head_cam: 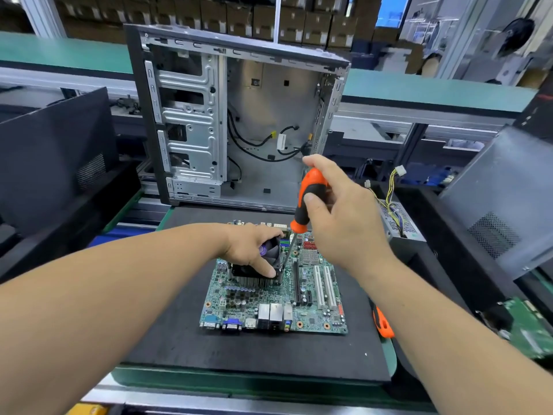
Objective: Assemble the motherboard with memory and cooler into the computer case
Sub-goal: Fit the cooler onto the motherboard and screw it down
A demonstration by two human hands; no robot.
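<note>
Your motherboard (273, 298) lies flat near the middle of the black mat (239, 357), port edge toward you, and the mat shows bare margin in front of that edge and to the board's left, while the right margin is narrower and crossed by your right forearm. Behind the motherboard, at the mat's far edge, the computer case (239, 121) stands upright with its open side facing you, its interior cavity unobstructed apart from loose black cables (263, 142) hanging along the back wall. The board is green, with 2 white slots and 1 long black slot on its right half, a small silver heatsink behind them, and a row of rear ports, among them 2 blue connectors, along the near edge. On the board's left half sits 1 cooler (254, 272), a black fan over a finned metal block. Your left hand (254, 250) lies on top of the cooler, fingers curled over the fan and gripping it. Your right hand (338, 214) is clenched around the orange and black handle of 1 screwdriver (302, 211), its shaft running down to the cooler's right near corner beside your left fingertips. A second orange-handled tool (383, 323) lies right of the board, partly hidden under your forearm, and a power supply (398, 218) with coloured wires sits further right.
</note>
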